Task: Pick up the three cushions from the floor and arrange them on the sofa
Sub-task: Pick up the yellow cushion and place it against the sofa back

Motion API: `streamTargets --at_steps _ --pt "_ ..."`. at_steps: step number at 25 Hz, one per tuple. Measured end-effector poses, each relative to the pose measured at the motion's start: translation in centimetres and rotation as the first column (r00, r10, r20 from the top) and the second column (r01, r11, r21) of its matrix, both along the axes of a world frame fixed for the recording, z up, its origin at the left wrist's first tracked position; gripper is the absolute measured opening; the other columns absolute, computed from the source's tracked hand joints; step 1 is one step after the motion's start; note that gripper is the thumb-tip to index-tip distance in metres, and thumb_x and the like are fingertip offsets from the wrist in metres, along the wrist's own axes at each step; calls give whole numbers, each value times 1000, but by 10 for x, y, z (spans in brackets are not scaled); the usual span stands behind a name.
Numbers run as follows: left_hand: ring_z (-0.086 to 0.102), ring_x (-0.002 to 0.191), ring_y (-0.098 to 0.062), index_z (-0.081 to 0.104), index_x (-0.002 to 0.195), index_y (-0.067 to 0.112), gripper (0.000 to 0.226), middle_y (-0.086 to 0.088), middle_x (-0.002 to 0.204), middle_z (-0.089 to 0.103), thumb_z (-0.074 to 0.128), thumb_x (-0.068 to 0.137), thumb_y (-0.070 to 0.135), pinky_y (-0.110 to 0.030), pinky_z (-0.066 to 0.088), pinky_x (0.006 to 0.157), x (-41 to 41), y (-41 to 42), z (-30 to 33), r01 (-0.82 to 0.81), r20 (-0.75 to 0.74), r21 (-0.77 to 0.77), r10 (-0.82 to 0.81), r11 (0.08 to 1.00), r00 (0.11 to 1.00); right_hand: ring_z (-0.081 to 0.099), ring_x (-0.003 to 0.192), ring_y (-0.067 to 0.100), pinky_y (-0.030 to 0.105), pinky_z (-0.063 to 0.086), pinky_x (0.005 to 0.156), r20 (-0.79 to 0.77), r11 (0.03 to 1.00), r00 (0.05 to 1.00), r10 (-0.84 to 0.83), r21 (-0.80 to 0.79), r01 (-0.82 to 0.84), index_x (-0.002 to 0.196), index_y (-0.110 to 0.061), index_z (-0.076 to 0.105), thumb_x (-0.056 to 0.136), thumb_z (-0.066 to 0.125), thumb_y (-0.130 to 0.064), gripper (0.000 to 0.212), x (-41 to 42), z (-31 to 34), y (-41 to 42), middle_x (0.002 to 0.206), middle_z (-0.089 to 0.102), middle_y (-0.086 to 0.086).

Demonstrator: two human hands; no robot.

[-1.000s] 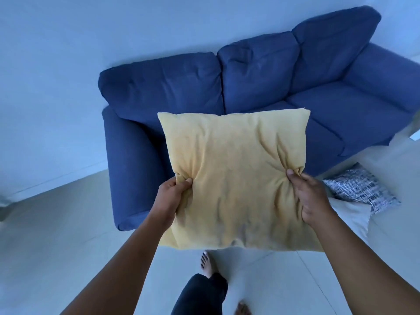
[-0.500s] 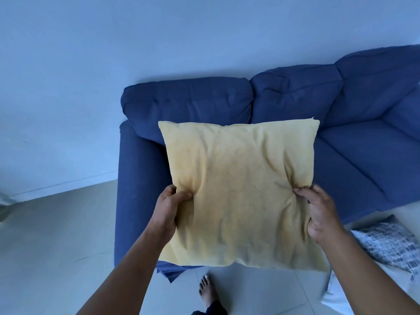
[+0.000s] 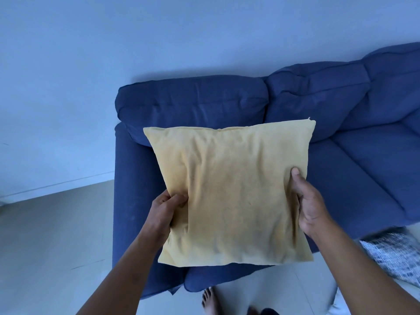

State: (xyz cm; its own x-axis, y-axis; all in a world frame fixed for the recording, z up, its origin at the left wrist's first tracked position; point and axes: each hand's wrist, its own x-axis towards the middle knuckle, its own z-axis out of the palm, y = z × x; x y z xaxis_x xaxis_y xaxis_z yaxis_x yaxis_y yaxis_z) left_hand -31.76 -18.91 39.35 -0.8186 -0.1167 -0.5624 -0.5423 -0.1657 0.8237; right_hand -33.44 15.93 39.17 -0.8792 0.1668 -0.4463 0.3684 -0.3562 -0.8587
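I hold a yellow cushion (image 3: 234,192) upright in front of me, over the left seat of the blue sofa (image 3: 193,101). My left hand (image 3: 166,212) pinches its lower left edge and my right hand (image 3: 311,205) grips its right edge, thumb on the front. A blue-and-white patterned cushion (image 3: 395,253) lies on the floor at the lower right, by the sofa's front. A pale edge of something white (image 3: 336,301) shows just below it, mostly out of frame.
The sofa's left armrest (image 3: 129,201) stands directly ahead, with its back cushions against a pale wall (image 3: 159,30). Light floor tiles (image 3: 52,246) stretch to the left. My bare foot (image 3: 209,298) is near the sofa's front corner.
I have stepped closer to the sofa and the view has shifted left. The yellow cushion now hangs over the left seat, and the floor cushions have slid toward the right edge.
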Motion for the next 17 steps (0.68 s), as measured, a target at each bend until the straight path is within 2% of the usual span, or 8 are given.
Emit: streamTargets --at_steps 2,3,5,7,9,12,14,17 --pt "73 91 -30 72 107 1 18 -15 95 79 65 91 3 -45 61 84 -11 -4 -5 0 -9 -14 0 1000 1000 64 131 20 46 43 114 -9 997 998 61 44 -61 138 -22 66 70 83 -68 84 -18 6 -4 137 71 -1" --pt "74 91 -31 72 109 1 20 -16 98 79 63 91 0 -45 61 84 -18 -5 -6 3 -14 -22 -4 1000 1000 63 131 18 45 43 113 -18 994 996 85 65 -83 139 -24 65 69 83 -67 84 -27 9 -5 137 71 -3" --pt "73 95 -34 70 116 -2 32 -25 107 77 66 85 0 -49 59 88 -33 -6 -9 4 -18 -29 -4 1000 1000 65 128 14 40 45 111 -22 992 995 100 79 -98 138 -24 65 74 81 -62 76 -44 14 -7 135 72 -5" --pt "67 89 -35 67 118 -4 44 -28 100 73 68 75 4 -45 57 81 -48 -5 -9 -6 -40 -48 4 999 999 68 123 11 36 48 107 -25 992 994 109 61 -108 138 -23 65 80 76 -55 67 -65 19 -7 133 73 -6" --pt "65 81 -27 66 116 3 41 -13 89 72 65 74 1 -33 54 70 -66 1 -6 -41 -41 -67 38 997 998 69 120 9 36 49 105 1 990 991 133 50 -133 137 -23 65 80 74 -55 67 -91 22 -5 132 73 -7" --pt "74 81 -18 69 116 11 41 -5 96 77 58 84 -12 -25 59 64 -98 14 -3 -64 -12 -78 63 995 998 71 117 9 36 51 104 55 988 988 147 37 -149 136 -23 66 79 74 -57 67 -130 14 5 129 75 -7" --pt "73 80 -18 69 115 9 41 -6 96 76 57 84 -15 -23 59 60 -117 21 -9 -87 8 -94 88 992 996 72 116 9 35 52 102 70 988 986 151 16 -153 135 -23 67 80 74 -56 65 -152 6 11 127 76 -8" --pt "71 87 -22 69 111 13 43 -6 96 76 60 78 -13 -28 58 68 -144 35 -23 -154 42 -101 159 983 986 70 120 14 40 51 106 111 980 974 198 -14 -198 135 -21 66 84 74 -54 62 -188 -15 22 128 76 -5"
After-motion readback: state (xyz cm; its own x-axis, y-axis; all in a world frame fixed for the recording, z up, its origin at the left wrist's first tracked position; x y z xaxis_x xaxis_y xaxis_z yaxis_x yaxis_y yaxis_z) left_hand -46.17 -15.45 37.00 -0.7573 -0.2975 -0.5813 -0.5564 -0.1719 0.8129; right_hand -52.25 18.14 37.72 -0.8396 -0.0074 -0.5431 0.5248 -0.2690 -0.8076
